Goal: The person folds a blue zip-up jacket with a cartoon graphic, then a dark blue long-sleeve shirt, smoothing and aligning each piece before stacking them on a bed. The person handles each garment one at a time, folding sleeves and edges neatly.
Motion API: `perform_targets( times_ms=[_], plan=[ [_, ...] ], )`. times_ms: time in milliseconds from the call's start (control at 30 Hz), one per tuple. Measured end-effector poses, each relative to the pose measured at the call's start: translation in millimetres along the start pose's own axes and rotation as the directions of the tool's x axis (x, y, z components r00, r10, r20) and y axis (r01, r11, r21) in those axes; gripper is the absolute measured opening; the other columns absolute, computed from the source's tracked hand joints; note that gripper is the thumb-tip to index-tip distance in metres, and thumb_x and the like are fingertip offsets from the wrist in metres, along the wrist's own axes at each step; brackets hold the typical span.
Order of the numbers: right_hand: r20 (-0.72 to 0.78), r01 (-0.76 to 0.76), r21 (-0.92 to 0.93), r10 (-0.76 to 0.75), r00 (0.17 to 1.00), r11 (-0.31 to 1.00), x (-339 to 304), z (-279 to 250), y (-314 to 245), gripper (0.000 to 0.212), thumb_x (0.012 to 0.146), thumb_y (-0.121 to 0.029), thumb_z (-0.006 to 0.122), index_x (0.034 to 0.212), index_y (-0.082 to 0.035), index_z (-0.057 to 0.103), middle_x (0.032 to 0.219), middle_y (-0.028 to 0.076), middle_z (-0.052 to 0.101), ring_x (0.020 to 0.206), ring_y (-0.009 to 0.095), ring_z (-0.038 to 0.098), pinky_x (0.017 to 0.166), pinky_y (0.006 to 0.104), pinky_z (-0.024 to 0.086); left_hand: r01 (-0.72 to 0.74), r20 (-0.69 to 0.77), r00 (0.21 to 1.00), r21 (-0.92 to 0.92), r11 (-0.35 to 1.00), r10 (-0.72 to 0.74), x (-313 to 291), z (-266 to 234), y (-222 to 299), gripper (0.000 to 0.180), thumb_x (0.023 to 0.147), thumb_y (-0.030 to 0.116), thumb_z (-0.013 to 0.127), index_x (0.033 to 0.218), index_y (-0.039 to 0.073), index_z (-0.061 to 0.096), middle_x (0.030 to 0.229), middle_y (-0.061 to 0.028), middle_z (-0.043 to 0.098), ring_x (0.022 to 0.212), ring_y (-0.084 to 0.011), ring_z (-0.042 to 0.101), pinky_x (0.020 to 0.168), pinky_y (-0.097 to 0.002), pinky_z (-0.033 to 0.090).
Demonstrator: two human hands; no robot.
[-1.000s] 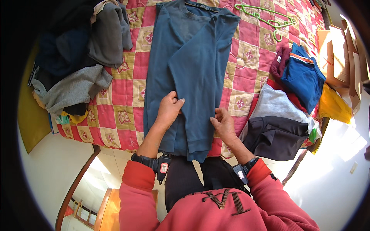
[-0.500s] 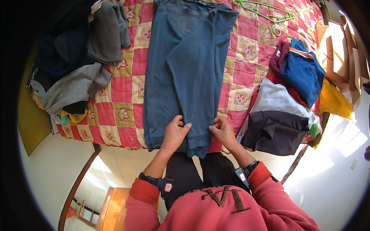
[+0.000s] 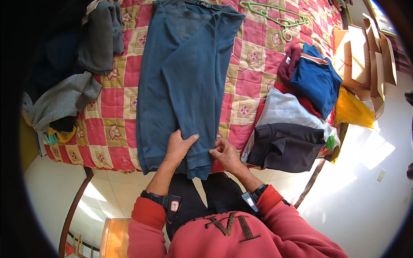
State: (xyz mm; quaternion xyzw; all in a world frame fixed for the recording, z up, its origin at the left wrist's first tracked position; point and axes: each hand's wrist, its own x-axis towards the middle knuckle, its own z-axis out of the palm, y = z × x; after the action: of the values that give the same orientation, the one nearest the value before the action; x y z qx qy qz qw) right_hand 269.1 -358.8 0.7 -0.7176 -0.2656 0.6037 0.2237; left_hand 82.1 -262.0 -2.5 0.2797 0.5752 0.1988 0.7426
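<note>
A dark blue-grey sweatshirt (image 3: 185, 81) lies lengthwise, with its neckline at the far end and its hem at the bed's near edge. One sleeve is folded down over its front, the cuff hanging slightly past the hem. My left hand (image 3: 175, 148) is on the sleeve's left edge, thumb on top of the cloth and fingertips partly hidden at the fold. At the sleeve's right edge, just above the cuff, my right hand (image 3: 226, 155) pinches the fabric between thumb and fingers.
A checked red and beige quilt (image 3: 114, 112) covers the bed. Folded clothes (image 3: 288, 144) are stacked at right, before a yellow cloth (image 3: 355, 109) and cardboard boxes (image 3: 359, 56). Loose garments (image 3: 69, 96) heap up at left. Green hangers (image 3: 275, 15) lie at the far side.
The whole view has shifted, so everything appears further left. My right hand has slid down the sleeve's edge toward the cuff. The left thumb now reaches further across the sleeve.
</note>
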Motion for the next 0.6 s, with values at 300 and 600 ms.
perform_targets(
  times_ms=[300, 600],
  plan=[
    [0.029, 0.010, 0.085, -0.013, 1.000, 0.996, 5.1, 8.1, 14.8, 0.018, 0.086, -0.002, 0.070, 0.099, -0.002, 0.057, 0.077, 0.001, 0.061, 0.071, 0.008, 0.058, 0.066, 0.0232, 0.048, -0.020, -0.181, 0.982, 0.153, 0.988, 0.048, -3.1, -4.7, -4.7, 0.030, 0.088, 0.015, 0.066, 0.109, -0.007, 0.066, 0.100, -0.0137, 0.072, 0.090, -0.0198, 0.068, 0.083, -0.0323, 0.053],
    [0.036, 0.023, -0.070, -0.020, 0.999, 0.997, -4.9, 7.9, 6.1, 0.026, 0.081, -0.010, 0.079, 0.095, -0.002, 0.059, 0.075, 0.003, 0.063, 0.069, 0.010, 0.059, 0.063, 0.0251, 0.049, 0.103, 0.011, 0.995, -0.020, 0.995, -0.102, -31.3, -15.5, -11.4, 0.037, 0.090, 0.017, 0.070, 0.116, -0.007, 0.060, 0.103, -0.0128, 0.071, 0.093, -0.0161, 0.068, 0.082, -0.0287, 0.053]
  ],
)
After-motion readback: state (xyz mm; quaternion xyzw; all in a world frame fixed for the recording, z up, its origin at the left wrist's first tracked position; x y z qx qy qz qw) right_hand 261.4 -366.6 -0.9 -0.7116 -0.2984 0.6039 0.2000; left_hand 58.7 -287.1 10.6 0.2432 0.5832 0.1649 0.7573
